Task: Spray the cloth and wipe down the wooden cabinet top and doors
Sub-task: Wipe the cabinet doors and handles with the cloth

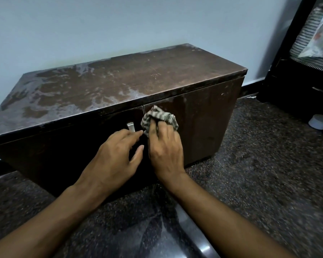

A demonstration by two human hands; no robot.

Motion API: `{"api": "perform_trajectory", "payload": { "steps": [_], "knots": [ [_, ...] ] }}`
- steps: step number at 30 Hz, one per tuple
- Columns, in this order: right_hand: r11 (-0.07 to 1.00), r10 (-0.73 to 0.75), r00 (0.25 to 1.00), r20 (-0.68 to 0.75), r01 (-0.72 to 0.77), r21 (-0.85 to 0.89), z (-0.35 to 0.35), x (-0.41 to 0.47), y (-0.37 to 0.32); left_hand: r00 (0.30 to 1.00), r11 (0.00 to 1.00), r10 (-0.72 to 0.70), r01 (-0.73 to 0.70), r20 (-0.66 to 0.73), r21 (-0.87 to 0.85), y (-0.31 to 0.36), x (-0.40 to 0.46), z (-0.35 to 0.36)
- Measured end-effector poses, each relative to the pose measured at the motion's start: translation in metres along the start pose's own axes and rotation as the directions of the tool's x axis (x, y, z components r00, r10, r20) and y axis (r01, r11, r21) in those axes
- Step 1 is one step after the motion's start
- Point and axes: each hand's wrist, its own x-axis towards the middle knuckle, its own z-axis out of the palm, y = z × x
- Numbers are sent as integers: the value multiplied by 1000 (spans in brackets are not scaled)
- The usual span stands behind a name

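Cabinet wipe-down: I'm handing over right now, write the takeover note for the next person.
Right hand grips the bunched striped cloth against the top of the right door, beside the seam between the doors.
Left hand is open, fingertips at the left door just below its metal handle, holding nothing.
Cabinet top shows pale streaks and smears, mostly left and front; whether that is wet film or dust cannot be told.
Left: both door fronts, probably another pass over the top.
No spray bottle in view.
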Motion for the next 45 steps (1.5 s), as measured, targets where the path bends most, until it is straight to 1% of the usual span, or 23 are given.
{"api": "perform_trajectory", "payload": {
  "steps": [2,4,6,13,16,18,19,22,25,28,33,34,36,38,41,43,45],
  "knots": [
    [998,-1,1000,16,2,-56,-2,1,-4,1000,1000,-2,2,8,9,-2,-1,0],
    [993,-17,998,65,25,-117,-2,-9,-7,1000,1000,-5,5,11,18,-3,-2,0],
    [989,-15,993,119,32,-141,-3,-18,-11,1000,1000,-9,9,15,20,-3,-3,0],
    [984,69,994,82,-54,-172,-8,-13,-17,999,1000,-17,17,30,13,4,-1,1],
    [985,64,990,129,-42,-164,-6,-19,-16,999,1000,-18,17,47,17,3,-2,2],
    [992,59,986,155,-40,-123,-4,-23,-15,999,1000,-22,21,47,23,2,-3,2],
    [995,66,987,145,-55,-81,-3,-24,-14,999,999,-26,25,46,22,2,-2,2],
    [990,105,992,70,-111,90,-5,-21,-6,999,999,-17,16,38,28,4,0,3],
    [974,134,991,2,-132,184,-12,-9,2,999,999,0,-2,45,41,5,2,5],
    [941,199,980,27,-199,274,-15,1,7,998,999,-1,-2,61,52,7,2,6],
    [792,340,934,109,-347,502,-17,-5,13,998,999,0,-3,55,52,8,3,5],
    [738,386,912,140,-396,546,-17,-5,15,998,999,-2,-1,58,53,9,3,5],
    [597,461,857,232,-493,633,-19,-1,22,998,999,-9,6,61,53,9,2,4],
    [470,497,803,328,-567,676,-22,9,30,998,999,-13,10,61,43,10,2,4],
    [295,493,734,467,-646,704,-22,18,43,998,999,-8,6,67,35,9,2,5],
    [248,457,722,520,-664,705,-17,16,48,997,999,-14,12,69,30,8,1,6],
    [230,428,714,554,-679,697,-15,15,53,997,1000,-9,7,76,29,8,1,8]
  ]
}}
